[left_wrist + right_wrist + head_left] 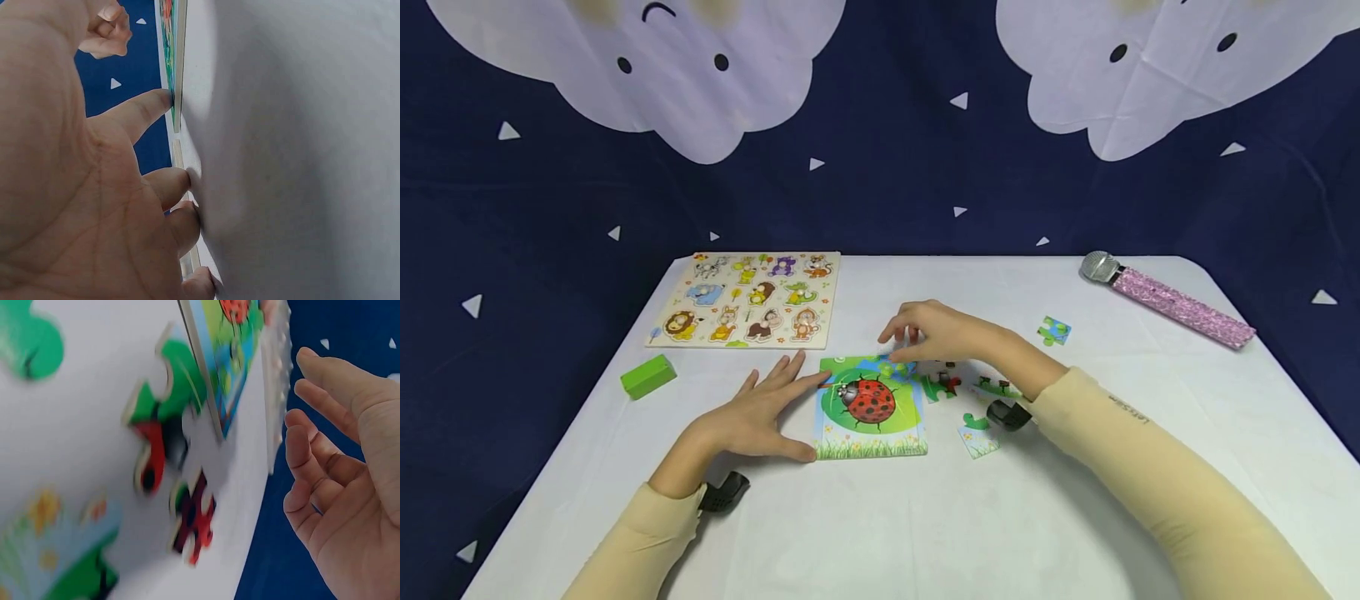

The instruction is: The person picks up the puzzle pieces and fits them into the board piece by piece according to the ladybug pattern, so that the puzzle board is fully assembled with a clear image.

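Note:
A ladybug puzzle board (871, 408) lies flat in the middle of the white table. My left hand (752, 421) is spread at its left side, with thumb and index fingertip at the board's edge. In the left wrist view, the fingers (147, 112) reach out straight to that edge. Above the board's top right corner, my right hand (943, 329) has loosely bent fingers and holds nothing. Just right of the board lie several loose jigsaw pieces, among them a green-and-red piece (175, 381), a dark red piece (197, 519) and a piece with grass and flowers (979, 437).
An animal peg puzzle (745, 300) lies at the back left, with a green block (648, 377) in front of it. One blue-green jigsaw piece (1054, 331) sits apart, behind the right forearm. A pink glittery microphone (1180, 308) lies at the back right.

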Tool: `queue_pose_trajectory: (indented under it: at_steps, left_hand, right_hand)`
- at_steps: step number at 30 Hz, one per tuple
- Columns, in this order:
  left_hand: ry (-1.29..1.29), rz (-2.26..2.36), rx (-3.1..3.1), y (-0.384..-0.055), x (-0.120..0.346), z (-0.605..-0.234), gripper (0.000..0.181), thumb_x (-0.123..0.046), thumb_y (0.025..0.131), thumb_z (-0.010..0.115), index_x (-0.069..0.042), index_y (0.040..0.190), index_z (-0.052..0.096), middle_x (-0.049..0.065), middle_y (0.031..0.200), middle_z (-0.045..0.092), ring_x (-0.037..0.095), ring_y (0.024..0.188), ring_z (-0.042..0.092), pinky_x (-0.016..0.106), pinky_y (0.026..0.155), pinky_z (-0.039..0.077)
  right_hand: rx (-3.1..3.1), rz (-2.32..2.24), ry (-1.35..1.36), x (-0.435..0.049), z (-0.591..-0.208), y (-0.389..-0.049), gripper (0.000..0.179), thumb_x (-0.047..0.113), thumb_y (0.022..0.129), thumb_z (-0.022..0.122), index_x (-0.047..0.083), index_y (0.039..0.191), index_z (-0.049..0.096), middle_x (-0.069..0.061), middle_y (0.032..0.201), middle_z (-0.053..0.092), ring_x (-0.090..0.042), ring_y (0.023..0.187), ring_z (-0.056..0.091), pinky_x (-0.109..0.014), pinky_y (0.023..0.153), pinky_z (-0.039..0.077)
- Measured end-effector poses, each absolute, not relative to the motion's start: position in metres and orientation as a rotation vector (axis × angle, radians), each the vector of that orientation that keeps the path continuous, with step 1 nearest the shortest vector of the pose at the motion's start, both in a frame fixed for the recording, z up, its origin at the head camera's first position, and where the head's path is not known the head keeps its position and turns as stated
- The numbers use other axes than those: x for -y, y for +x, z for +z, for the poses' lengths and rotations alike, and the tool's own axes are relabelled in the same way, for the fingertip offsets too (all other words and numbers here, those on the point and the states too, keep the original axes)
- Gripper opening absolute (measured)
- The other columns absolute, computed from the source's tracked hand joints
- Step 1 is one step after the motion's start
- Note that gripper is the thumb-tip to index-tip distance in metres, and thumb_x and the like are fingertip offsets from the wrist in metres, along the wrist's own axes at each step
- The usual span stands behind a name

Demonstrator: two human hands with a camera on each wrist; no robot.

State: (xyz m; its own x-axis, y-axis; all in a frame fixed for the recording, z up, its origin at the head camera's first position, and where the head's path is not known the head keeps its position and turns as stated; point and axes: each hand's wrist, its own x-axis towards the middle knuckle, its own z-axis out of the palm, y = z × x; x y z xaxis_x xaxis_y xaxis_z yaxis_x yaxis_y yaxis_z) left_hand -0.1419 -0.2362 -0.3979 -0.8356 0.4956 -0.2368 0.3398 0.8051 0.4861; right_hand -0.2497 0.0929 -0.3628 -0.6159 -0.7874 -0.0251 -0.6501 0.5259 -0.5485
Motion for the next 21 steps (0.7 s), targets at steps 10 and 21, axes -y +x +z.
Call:
queue_pose_trajectory:
  at_steps: [10, 21]
  left_hand:
    - [0.625, 0.584, -2.645, -0.141, 0.235, -0.396, 0.113, -0.06, 0.078, 0.088, -0.03, 0.17, 0.032, 0.02, 0.181, 0.004, 0.049, 0.167, 0.004, 0.08, 0.127, 0.0]
    - [0.63, 0.593, -2.639, -0.14, 0.235, -0.395, 0.112, -0.059, 0.078, 0.088, -0.031, 0.171, 0.031, 0.02, 0.181, 0.004, 0.05, 0.167, 0.003, 0.081, 0.127, 0.0]
  right_hand:
    - [-2.63, -0.791, -1.051, -0.143, -0.358, -0.257, 0.033, 0.023, 0.1, 0.078, 0.01, 0.13, 0.077, -0.006, 0.111, 0.072, -0.018, 0.095, 0.067, -0.034, 0.077, 0.054]
    - [-2.742, -0.84, -0.844, -0.2, -0.368, -0.262, 0.038, 0.024, 0.1, 0.078, 0.01, 0.135, 0.074, -0.012, 0.119, 0.074, -0.026, 0.105, 0.07, -0.038, 0.085, 0.053]
